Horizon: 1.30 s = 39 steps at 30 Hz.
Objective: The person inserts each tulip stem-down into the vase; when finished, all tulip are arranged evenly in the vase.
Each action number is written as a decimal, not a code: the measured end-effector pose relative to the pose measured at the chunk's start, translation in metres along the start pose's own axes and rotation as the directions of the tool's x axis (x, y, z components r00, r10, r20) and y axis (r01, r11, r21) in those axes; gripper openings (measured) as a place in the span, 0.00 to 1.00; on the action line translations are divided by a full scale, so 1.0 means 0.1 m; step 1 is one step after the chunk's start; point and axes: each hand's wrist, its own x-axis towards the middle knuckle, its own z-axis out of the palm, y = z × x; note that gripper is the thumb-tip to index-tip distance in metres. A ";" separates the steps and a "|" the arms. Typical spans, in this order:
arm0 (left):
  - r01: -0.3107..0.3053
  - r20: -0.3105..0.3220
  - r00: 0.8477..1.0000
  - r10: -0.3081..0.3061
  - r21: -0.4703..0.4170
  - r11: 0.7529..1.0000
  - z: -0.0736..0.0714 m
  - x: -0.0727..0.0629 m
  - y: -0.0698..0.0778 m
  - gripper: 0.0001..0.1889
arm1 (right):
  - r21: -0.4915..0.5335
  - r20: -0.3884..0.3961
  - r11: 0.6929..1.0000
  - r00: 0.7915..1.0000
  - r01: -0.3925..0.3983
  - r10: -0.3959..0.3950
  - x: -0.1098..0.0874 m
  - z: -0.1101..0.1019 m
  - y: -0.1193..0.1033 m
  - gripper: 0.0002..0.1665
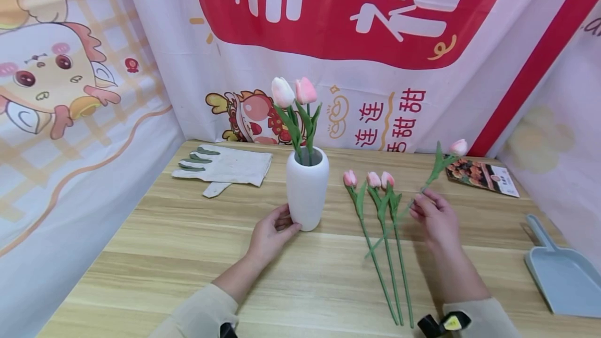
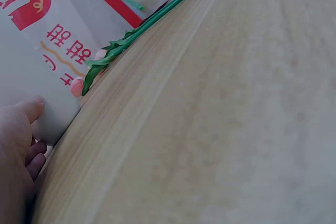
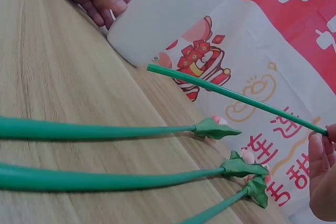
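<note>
A white vase [image 1: 307,192] stands upright on the wooden table, with a white tulip [image 1: 283,93] and a pink tulip [image 1: 305,91] in it. My left hand [image 1: 273,233] grips the vase low down, thumb in front and fingers round its left side. Up off the table, my right hand [image 1: 436,218] pinches the green stem of another pink tulip [image 1: 458,147]. Its bloom points to the far right, and the bare stem end [image 3: 157,68] points toward the vase. Below it, three pink tulips [image 1: 373,179] lie side by side on the table, blooms toward the back.
White work gloves [image 1: 230,165] with green fingertips lie left of the vase. At the back right is a printed flower packet [image 1: 482,175]. A light blue dustpan [image 1: 563,280] lies at the right edge. Printed cloth [image 1: 263,56] hangs behind the table and along both sides.
</note>
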 end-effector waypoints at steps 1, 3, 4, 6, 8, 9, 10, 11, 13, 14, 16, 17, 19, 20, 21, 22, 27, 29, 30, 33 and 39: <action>0.000 0.000 1.000 0.000 0.001 1.000 0.00 0.00 0.00 0.28 | 0.002 -0.004 1.000 1.000 0.003 -0.003 0.00 0.02 0.00 0.08; 0.001 0.000 1.000 -0.001 0.000 1.000 0.00 0.00 0.00 0.28 | 0.008 -0.006 1.000 1.000 0.006 -0.006 0.00 0.06 -0.01 0.10; 0.001 0.001 1.000 -0.001 -0.002 1.000 0.00 0.00 0.01 0.28 | 0.008 -0.005 1.000 1.000 0.011 -0.011 -0.01 0.08 -0.02 0.11; 0.003 0.000 1.000 -0.003 -0.004 1.000 0.00 -0.01 0.01 0.28 | 0.023 -0.005 1.000 1.000 0.018 -0.018 -0.01 0.13 -0.04 0.13; 0.001 -0.002 1.000 -0.001 -0.005 1.000 0.00 0.00 0.01 0.28 | 0.034 -0.002 0.999 0.999 0.038 -0.038 -0.01 0.18 -0.08 0.14; 0.002 -0.002 1.000 -0.002 -0.005 1.000 0.00 0.00 0.01 0.28 | 0.050 -0.001 0.998 0.999 0.045 -0.045 -0.02 0.21 -0.10 0.15; 0.002 -0.003 1.000 -0.002 -0.006 1.000 0.00 0.00 0.01 0.28 | 0.059 -0.001 0.997 0.999 0.054 -0.054 -0.02 0.24 -0.13 0.15; 0.002 -0.004 1.000 -0.003 -0.007 1.000 0.00 0.00 0.01 0.28 | 0.075 -0.001 0.996 0.998 0.056 -0.056 -0.03 0.26 -0.16 0.15; 0.003 -0.004 1.000 -0.003 -0.009 1.000 0.00 0.00 0.01 0.28 | 0.091 -0.001 0.994 0.998 0.067 -0.067 -0.04 0.33 -0.22 0.15; 0.004 -0.004 1.000 -0.004 -0.011 1.000 0.00 0.00 0.01 0.28 | 0.104 -0.003 0.992 0.998 0.071 -0.071 -0.04 0.36 -0.25 0.15; 0.005 -0.004 1.000 -0.005 -0.015 1.000 0.00 -0.01 0.01 0.28 | 0.123 -0.002 0.989 0.996 0.085 -0.086 -0.05 0.43 -0.32 0.15; 0.005 -0.005 1.000 -0.005 -0.016 1.000 0.00 -0.01 0.01 0.28 | 0.130 0.000 0.987 0.996 0.094 -0.094 -0.06 0.47 -0.35 0.15; 0.001 -0.006 1.000 -0.002 -0.016 1.000 0.00 -0.01 0.02 0.28 | 0.148 0.008 0.983 0.994 0.109 -0.112 -0.08 0.54 -0.42 0.15; 0.000 -0.007 1.000 0.000 -0.014 1.000 0.00 -0.01 0.02 0.28 | 0.147 0.011 0.982 0.992 0.120 -0.123 -0.08 0.58 -0.45 0.15; -0.001 -0.007 1.000 0.001 -0.012 1.000 0.00 -0.01 0.02 0.28 | 0.151 0.015 0.980 0.991 0.127 -0.130 -0.09 0.62 -0.49 0.14; -0.002 -0.006 1.000 0.002 -0.009 1.000 0.00 -0.01 0.02 0.28 | 0.161 0.019 0.978 0.991 0.130 -0.135 -0.10 0.66 -0.52 0.14; -0.006 -0.002 1.000 0.006 -0.002 1.000 0.00 0.00 0.02 0.28 | 0.209 0.040 0.967 0.986 0.148 -0.159 -0.15 0.82 -0.70 0.16; -0.006 -0.002 1.000 0.006 -0.004 1.000 -0.01 0.00 0.03 0.28 | 0.224 0.052 0.962 0.984 0.153 -0.168 -0.17 0.88 -0.77 0.16; -0.006 -0.003 1.000 0.006 -0.004 1.000 -0.01 0.00 0.03 0.28 | 0.230 0.058 0.961 0.983 0.155 -0.172 -0.18 0.91 -0.80 0.16; -0.002 -0.002 1.000 0.002 -0.010 1.000 -0.01 0.01 0.02 0.28 | 0.252 0.083 0.955 0.980 0.157 -0.183 -0.21 1.00 -0.89 0.15; -0.008 -0.002 1.000 0.008 -0.013 1.000 0.00 0.00 0.02 0.28 | 0.272 0.104 0.946 0.972 0.177 -0.211 -0.27 1.18 -1.01 0.14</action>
